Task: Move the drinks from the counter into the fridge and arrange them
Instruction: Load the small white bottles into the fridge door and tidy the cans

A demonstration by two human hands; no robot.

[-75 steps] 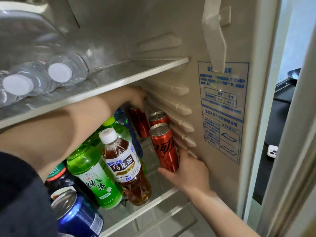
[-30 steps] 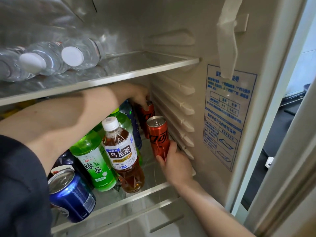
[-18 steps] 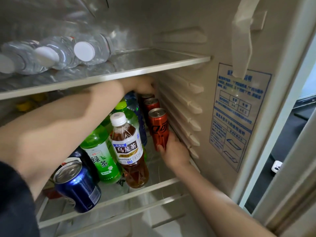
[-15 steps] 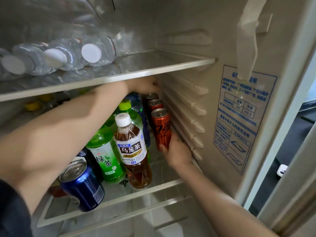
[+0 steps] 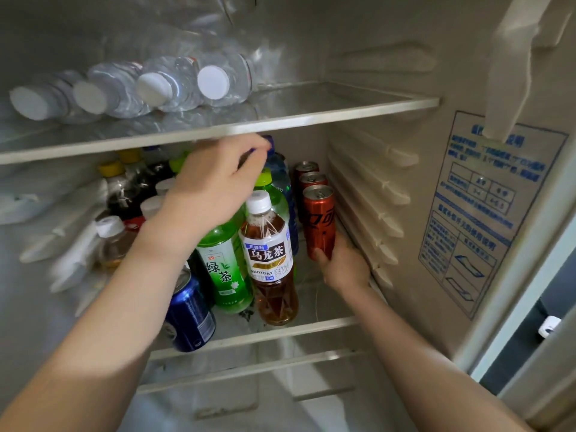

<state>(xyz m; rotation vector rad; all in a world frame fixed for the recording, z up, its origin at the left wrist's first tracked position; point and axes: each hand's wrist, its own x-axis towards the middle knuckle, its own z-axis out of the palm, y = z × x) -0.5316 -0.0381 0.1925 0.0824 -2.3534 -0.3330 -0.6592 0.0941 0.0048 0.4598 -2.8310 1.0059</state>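
A blue-printed label (image 5: 486, 213) sits on the right side wall (image 5: 436, 42), a pale strip of tape (image 5: 511, 73) hanging over its top edge.

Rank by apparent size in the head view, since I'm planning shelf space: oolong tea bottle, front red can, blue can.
1. The oolong tea bottle looks largest.
2-3. The blue can and front red can look alike. The blue can is nearer the camera and partly behind the left arm, so I won't rank them.
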